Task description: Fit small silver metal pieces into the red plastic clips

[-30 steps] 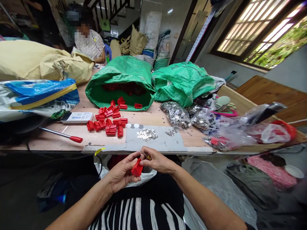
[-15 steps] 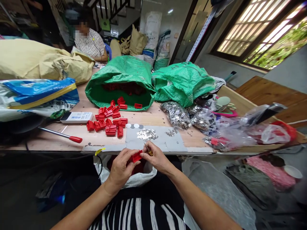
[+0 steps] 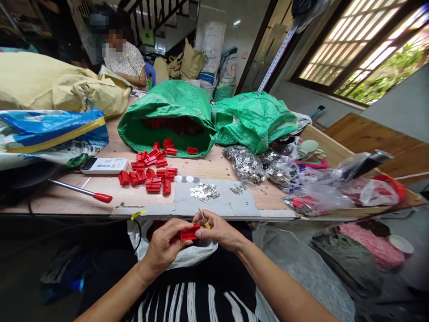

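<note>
A red plastic piece (image 3: pixel 189 233) is pinched between the fingers and thumb of my left hand (image 3: pixel 166 241), just off the table's front edge. My right hand (image 3: pixel 217 230) holds a thin pointed tool with a yellow handle (image 3: pixel 207 225), its tip pointing up and to the left; the thumb touches the right end of the red piece. Below both hands hangs an open white bag (image 3: pixel 192 257) at my lap. Beyond them, a pile of small silvery metal parts (image 3: pixel 204 192) lies on a grey sheet (image 3: pixel 184 203), with a smaller pile (image 3: pixel 237 189) to its right.
Several red pieces (image 3: pixel 153 184) lie left of the sheet, before an open green sack (image 3: pixel 174 100). A red-tipped lever (image 3: pixel 102 197) and a white box (image 3: pixel 105 165) are at left. Metal-filled plastic bags (image 3: pixel 244 164) stand right. A person (image 3: pixel 124 60) sits across the table.
Both hands have shifted slightly down in the view, still around the red piece. That piece now lies more level, with its long side showing. The camera view has shifted a little.
</note>
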Available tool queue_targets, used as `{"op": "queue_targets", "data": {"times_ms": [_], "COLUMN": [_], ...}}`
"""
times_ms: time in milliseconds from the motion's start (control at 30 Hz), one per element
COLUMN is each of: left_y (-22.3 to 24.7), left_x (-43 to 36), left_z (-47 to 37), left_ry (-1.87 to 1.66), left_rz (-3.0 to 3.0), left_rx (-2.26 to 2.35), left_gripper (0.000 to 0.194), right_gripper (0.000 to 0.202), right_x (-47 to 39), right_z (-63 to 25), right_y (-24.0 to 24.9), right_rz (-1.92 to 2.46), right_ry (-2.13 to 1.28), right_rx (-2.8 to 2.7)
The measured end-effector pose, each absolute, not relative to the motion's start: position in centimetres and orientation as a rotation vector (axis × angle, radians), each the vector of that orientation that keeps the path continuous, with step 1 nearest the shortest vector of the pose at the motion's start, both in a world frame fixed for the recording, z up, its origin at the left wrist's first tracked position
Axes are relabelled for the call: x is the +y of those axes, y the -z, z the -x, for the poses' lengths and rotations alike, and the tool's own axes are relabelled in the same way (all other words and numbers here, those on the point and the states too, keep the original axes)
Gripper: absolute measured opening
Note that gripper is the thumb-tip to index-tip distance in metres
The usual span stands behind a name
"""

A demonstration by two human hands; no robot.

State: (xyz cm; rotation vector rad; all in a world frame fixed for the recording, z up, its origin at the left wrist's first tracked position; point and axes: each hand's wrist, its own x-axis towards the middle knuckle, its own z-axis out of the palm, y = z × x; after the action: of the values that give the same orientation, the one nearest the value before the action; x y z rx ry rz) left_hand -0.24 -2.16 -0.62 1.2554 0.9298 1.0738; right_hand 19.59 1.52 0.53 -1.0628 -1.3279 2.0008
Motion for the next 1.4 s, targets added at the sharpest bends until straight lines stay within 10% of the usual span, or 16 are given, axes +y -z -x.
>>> {"op": "queue_targets", "data": {"times_ms": [267,433,600,1400], "left_y": [1.7,1.9,1.8,1.5], "left_x": [-2.3,-1.4,-1.2,-0.9], "left_z": [0.3,0.2,0.6,0.5], "left_ry": [-1.25,-1.294,-1.267,-1.25], "left_rz": [-1.12,-1.004,-0.908,-0.677], "left_rx": [1.011,1.075,1.001,0.926], "left_gripper": [0.028,0.035,0.044,0.046], "right_gripper": [0.042,0.009,0.016,0.009], "right_x": [3.6,8.3,11.6,13.7], "right_z": [-19.0,-18.8,-17.8,-17.8], "right_y": [-1.4,-1.7,-1.0,-1.3], "right_rz": [1.043,1.41,1.615,1.573], "right_ry": [-2.022,-0.925,-0.431,-0.532], "right_rx": [-1.469,-2.097,-2.446,-2.41]}}
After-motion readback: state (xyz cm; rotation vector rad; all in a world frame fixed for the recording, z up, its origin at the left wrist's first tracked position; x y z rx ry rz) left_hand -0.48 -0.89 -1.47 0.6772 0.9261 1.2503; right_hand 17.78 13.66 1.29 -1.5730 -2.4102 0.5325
